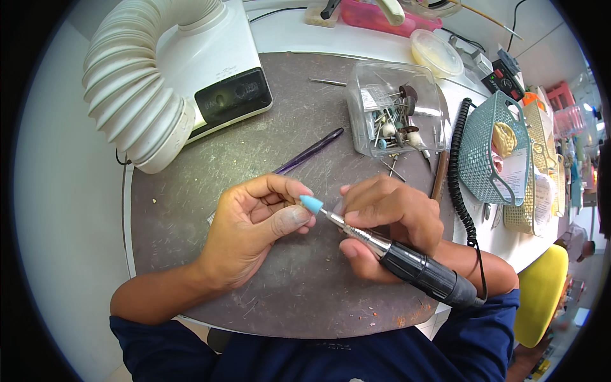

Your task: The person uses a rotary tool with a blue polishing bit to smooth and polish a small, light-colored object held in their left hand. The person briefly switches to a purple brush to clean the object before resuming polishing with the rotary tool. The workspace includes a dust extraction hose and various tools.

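My right hand [389, 213] grips a rotary handpiece [414, 264] with a black body and metal nose. Its light blue cone-shaped bit [311, 204] points left, toward my left hand [254, 232]. The left hand's fingers are curled, and its thumb and fingertips pinch something small right at the bit; the piece itself is hidden by the fingers. Both hands hover just above a round dark grey mat [286, 293].
A white dust extractor with a ribbed hose [137, 95] stands at the back left. A clear plastic box of bits [394, 114] sits at the back right, a purple pen-like tool [312, 151] beside it. A coiled black cord [459, 184] and teal basket [493, 149] lie right.
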Demonstrator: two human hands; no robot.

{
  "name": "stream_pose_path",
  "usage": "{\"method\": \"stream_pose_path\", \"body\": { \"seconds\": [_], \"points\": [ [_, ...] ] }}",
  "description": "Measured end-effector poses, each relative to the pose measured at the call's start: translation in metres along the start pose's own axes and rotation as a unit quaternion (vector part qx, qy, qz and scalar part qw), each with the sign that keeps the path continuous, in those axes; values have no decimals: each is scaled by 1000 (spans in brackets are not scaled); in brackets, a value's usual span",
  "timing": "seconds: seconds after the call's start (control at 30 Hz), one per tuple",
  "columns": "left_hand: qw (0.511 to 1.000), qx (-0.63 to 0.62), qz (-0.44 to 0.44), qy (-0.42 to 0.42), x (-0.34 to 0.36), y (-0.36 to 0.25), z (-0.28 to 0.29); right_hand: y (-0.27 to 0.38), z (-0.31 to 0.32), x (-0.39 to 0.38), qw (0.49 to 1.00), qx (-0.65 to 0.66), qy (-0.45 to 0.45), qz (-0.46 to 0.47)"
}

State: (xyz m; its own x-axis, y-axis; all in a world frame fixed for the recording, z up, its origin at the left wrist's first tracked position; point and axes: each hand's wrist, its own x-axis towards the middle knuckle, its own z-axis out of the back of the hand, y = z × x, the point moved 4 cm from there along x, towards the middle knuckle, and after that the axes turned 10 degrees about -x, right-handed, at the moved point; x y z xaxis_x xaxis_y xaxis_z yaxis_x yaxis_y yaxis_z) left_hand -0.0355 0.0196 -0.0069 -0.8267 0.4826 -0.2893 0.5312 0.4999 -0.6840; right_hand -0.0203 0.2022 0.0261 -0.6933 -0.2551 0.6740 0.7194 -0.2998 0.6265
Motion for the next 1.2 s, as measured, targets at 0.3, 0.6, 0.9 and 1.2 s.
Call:
{"method": "stream_pose_path", "body": {
  "seconds": [0.3, 0.6, 0.9, 1.2],
  "points": [
    [1000, -1, 1, 1, 0, 1, 0, -3, 0, -2, 1000, 8, -3, -4],
    [1000, 4, -3, -4, 0, -1, -1, -3, 2, -2, 999, 7, 43, 28],
    [998, 37, -38, 37, 0, 3, 5, 9, -1, -1, 993, -1, 98, 67],
    [994, 83, -52, 57, -4, 3, 2, 12, -1, 0, 997, 16, 76, 30]
  ]
}}
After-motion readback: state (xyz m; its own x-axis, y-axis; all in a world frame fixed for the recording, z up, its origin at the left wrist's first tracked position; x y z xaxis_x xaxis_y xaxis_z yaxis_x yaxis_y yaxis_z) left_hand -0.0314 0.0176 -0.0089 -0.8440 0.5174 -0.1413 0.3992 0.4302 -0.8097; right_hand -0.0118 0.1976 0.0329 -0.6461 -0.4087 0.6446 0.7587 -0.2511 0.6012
